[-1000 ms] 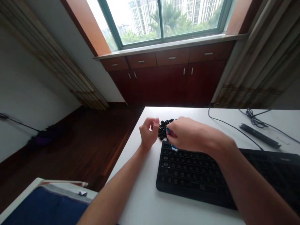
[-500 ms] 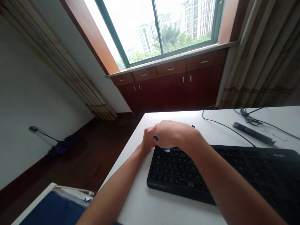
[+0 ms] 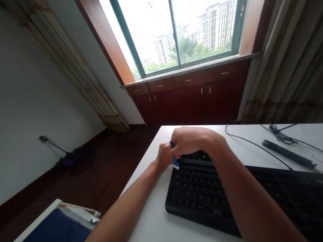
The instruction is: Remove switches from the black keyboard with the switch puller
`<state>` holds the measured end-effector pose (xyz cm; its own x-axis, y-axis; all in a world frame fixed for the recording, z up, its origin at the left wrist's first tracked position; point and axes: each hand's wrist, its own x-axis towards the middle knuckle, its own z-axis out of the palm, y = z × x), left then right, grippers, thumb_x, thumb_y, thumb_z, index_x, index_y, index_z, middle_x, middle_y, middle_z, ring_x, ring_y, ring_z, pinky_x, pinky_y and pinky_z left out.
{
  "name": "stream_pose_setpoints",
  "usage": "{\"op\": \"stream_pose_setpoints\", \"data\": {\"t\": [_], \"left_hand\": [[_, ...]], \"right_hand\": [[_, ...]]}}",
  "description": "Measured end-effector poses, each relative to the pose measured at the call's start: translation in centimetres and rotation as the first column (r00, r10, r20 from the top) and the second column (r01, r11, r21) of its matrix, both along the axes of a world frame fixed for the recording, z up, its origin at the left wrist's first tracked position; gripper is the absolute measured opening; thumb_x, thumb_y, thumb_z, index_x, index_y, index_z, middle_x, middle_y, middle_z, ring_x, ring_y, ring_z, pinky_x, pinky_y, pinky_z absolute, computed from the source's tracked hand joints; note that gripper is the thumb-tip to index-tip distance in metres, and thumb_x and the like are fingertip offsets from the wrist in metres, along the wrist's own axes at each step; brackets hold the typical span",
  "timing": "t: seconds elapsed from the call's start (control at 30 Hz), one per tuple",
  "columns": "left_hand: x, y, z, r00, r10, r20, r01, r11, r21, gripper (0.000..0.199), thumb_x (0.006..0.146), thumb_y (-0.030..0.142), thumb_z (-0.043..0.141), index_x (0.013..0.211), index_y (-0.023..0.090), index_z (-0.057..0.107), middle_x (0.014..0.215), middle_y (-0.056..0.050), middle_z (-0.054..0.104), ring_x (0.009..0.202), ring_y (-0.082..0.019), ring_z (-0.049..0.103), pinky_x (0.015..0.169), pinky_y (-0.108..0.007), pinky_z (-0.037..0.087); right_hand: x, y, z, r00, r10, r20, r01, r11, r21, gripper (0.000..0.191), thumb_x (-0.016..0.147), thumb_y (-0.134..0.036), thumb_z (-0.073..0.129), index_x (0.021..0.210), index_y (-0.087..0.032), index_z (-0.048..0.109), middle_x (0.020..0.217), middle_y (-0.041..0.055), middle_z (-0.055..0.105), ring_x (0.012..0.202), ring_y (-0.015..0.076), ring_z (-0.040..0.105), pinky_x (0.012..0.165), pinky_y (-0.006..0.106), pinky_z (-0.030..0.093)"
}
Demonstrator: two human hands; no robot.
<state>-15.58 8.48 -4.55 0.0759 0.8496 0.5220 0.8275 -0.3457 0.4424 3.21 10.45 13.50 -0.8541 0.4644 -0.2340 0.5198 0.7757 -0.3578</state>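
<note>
My right hand (image 3: 191,141) is bent over the far left corner of a black computer keyboard (image 3: 199,188) and is shut on a slim blue tool with a white tip (image 3: 174,155), possibly a keycap puller. The white tip points down near the keyboard's corner. My left hand (image 3: 164,156) sits just left of the tool, against my right hand, with its fingers hidden behind it. The pile of black keycaps seen earlier is hidden behind my hands.
A black cable (image 3: 252,142) and a dark stick-shaped device (image 3: 289,154) lie on the white table (image 3: 148,201) to the right. The table's left edge drops to a wooden floor. A blue fabric item (image 3: 58,228) lies at lower left.
My right hand has moved left, closer over my left hand, and the blue tool now stands more upright. The keycap pile has passed out of sight behind my hands.
</note>
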Motion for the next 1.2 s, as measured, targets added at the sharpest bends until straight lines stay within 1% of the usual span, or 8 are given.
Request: {"op": "stream_pose_setpoints", "data": {"t": [0.23, 0.37, 0.47, 0.6, 0.77, 0.87, 0.97, 1.2], "left_hand": [[0.2, 0.3, -0.8, 0.991, 0.04, -0.13, -0.031, 0.997, 0.067, 0.039, 0.071, 0.041, 0.065, 0.047, 0.018, 0.044, 0.049, 0.0, 0.052, 0.049, -0.013, 0.049, 0.047, -0.024, 0.034], [0.6, 0.1, -0.5, 0.979, 0.031, -0.201, -0.013, 0.996, 0.09, 0.033, 0.07, 0.032, 0.061, 0.048, 0.018, 0.043, 0.048, -0.001, 0.052, 0.05, -0.013, 0.049, 0.05, -0.025, 0.034], [0.9, -0.2, 0.0, 0.972, 0.018, -0.233, 0.001, 0.997, 0.083, 0.033, 0.075, 0.03, 0.056, 0.047, 0.018, 0.042, 0.044, 0.001, 0.048, 0.045, -0.011, 0.044, 0.049, -0.025, 0.03], [1.3, -0.5, 0.6, 0.968, -0.003, -0.252, 0.021, 0.998, 0.067, 0.031, 0.084, 0.036, 0.053, 0.059, 0.018, 0.053, 0.048, 0.003, 0.052, 0.044, -0.008, 0.042, 0.049, -0.023, 0.029], [1.1, -0.7, 1.3, 0.945, -0.056, -0.321, 0.085, 0.993, 0.077, 0.035, 0.087, 0.041, 0.053, 0.061, 0.018, 0.054, 0.05, 0.001, 0.054, 0.043, -0.009, 0.045, 0.049, -0.025, 0.029], [0.5, -0.9, 2.1, 0.907, -0.134, -0.4, 0.173, 0.983, 0.064, 0.033, 0.086, 0.039, 0.053, 0.06, 0.019, 0.054, 0.051, 0.001, 0.056, 0.046, -0.011, 0.048, 0.052, -0.026, 0.03], [-0.1, -1.2, 2.7, 0.882, -0.166, -0.441, 0.207, 0.977, 0.046, 0.036, 0.089, 0.035, 0.049, 0.058, 0.019, 0.054, 0.05, 0.001, 0.054, 0.046, -0.011, 0.048, 0.054, -0.026, 0.029], [0.1, -1.4, 1.6, 0.92, -0.153, -0.36, 0.173, 0.985, 0.024, 0.044, 0.092, 0.032, 0.045, 0.051, 0.018, 0.05, 0.045, 0.002, 0.049, 0.043, -0.009, 0.042, 0.051, -0.025, 0.027]], "right_hand": [[-0.4, -1.7, 0.4, 0.994, -0.11, 0.005, 0.109, 0.991, 0.075, 0.024, 0.075, -0.024, 0.058, 0.089, -0.014, 0.075, 0.075, 0.0071, 0.07, 0.057, 0.016, 0.06, 0.049, 0.026, 0.037], [0.5, -2.8, 0.8, 0.994, -0.104, -0.01, 0.105, 0.981, 0.166, 0.025, 0.08, -0.021, 0.054, 0.087, -0.01, 0.075, 0.076, 0.0102, 0.069, 0.062, 0.0167, 0.06, 0.049, 0.026, 0.033], [1.3, -2.3, 0.4, 0.992, -0.125, -0.017, 0.126, 0.982, 0.143, 0.025, 0.08, -0.024, 0.055, 0.09, -0.013, 0.075, 0.076, 0.0092, 0.069, 0.061, 0.0163, 0.06, 0.049, 0.026, 0.034], [1.3, -1.1, -0.7, 0.98, -0.199, 0.018, 0.196, 0.975, 0.102, 0.027, 0.075, -0.03, 0.061, 0.093, -0.016, 0.075, 0.074, 0.0078, 0.068, 0.059, 0.0169, 0.06, 0.051, 0.026, 0.038], [0.2, -1.0, -1.1, 0.971, -0.209, 0.113, 0.195, 0.973, 0.12, 0.024, 0.071, -0.028, 0.065, 0.086, -0.012, 0.075, 0.073, 0.0098, 0.068, 0.061, 0.0193, 0.062, 0.052, 0.028, 0.039], [0.1, -1.1, -1.2, 0.973, -0.214, 0.09, 0.201, 0.97, 0.139, 0.024, 0.071, -0.028, 0.064, 0.085, -0.012, 0.075, 0.071, 0.0097, 0.068, 0.059, 0.0184, 0.061, 0.05, 0.027, 0.037], [0.5, -0.9, -1.6, 0.967, -0.245, 0.066, 0.231, 0.959, 0.165, 0.025, 0.072, -0.03, 0.062, 0.086, -0.014, 0.076, 0.068, 0.0085, 0.067, 0.055, 0.0175, 0.059, 0.049, 0.028, 0.036], [0.3, -1.2, -1.4, 0.932, -0.292, 0.216, 0.276, 0.956, 0.104, 0.022, 0.074, -0.032, 0.062, 0.068, -0.015, 0.074, 0.064, 0.0073, 0.067, 0.053, 0.0172, 0.058, 0.049, 0.029, 0.036]]}}
